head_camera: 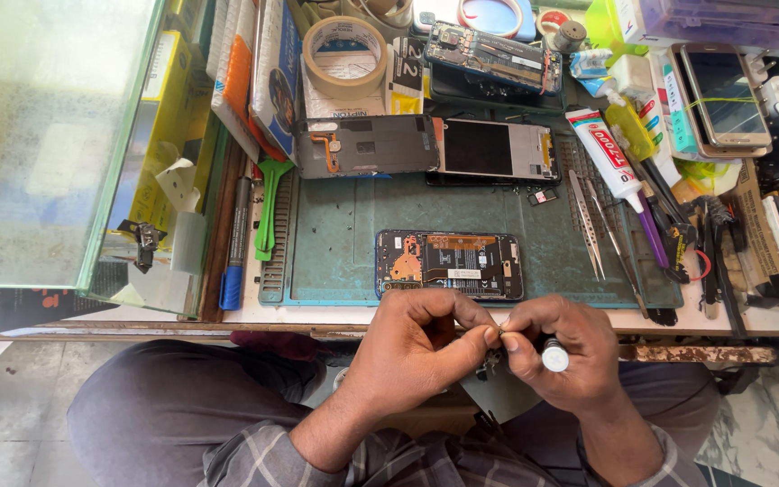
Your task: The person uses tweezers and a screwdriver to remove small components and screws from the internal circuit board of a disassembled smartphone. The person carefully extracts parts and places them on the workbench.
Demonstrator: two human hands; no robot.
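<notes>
Person seated at a cluttered repair bench, both hands meeting over the lap just below the table edge. Left hand (416, 347) curled, thumb and forefinger pinching a tiny part (498, 326) too small to identify. Right hand (556, 356) pinches the same spot from the other side, and its palm is wrapped round a screwdriver (554, 358) whose round silver cap faces up. Opened phone (449, 264) lies back-off on the green work mat (344, 234), just beyond the hands, apart from them. 2 more opened phones (426, 146) side by side further back, another stripped phone (490, 56) behind those. 2 tweezers (588, 225) on the mat's right side, glue tube (604, 155) just beside them. Tape roll (346, 56) at rear, blue pen (236, 243) left of the mat
</notes>
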